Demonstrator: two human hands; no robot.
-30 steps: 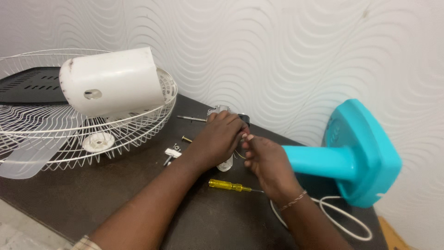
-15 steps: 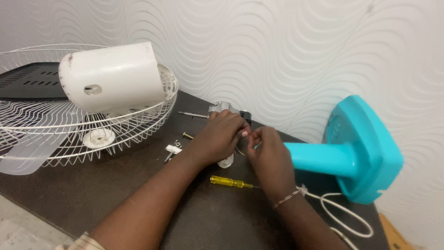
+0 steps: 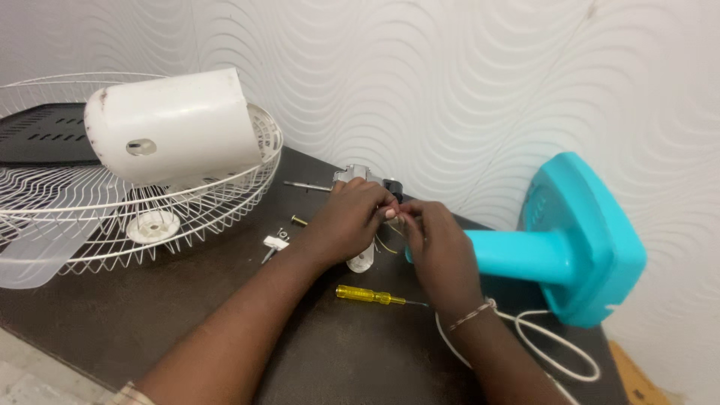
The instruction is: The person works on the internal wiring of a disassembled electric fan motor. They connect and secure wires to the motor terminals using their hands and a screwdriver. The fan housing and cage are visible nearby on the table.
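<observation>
The person's left hand (image 3: pixel 352 221) and right hand (image 3: pixel 442 247) met in the middle of the dark table (image 3: pixel 187 330). The fingers of both hands were bent and pinched on thin wires (image 3: pixel 388 244) that hung down between them. The left hand also lay over a small grey fan motor part (image 3: pixel 352 175) with a bit of black on its side. How much of that part the left hand gripped could not be seen. A small white plastic piece (image 3: pixel 361 262) stood just under the left hand.

A yellow screwdriver (image 3: pixel 369 295) lay flat on the table near the right wrist. A thin string bracelet (image 3: pixel 471 314) sat on that wrist. A white cord (image 3: pixel 547 352) curled on the table beside the right arm.

A teal fan stand (image 3: pixel 570 247) lay on its side to the right, with its neck pointing at the hands.

To the left was a white wire fan guard (image 3: pixel 225 202). A white motor cover (image 3: pixel 169 124) rested on it. A clear fan blade (image 3: pixel 30 262) lay under the guard. A thin metal rod (image 3: pixel 306 185), a small screw (image 3: pixel 299 220) and a little white clip (image 3: pixel 275 242) lay on the table between the guard and the left hand.
</observation>
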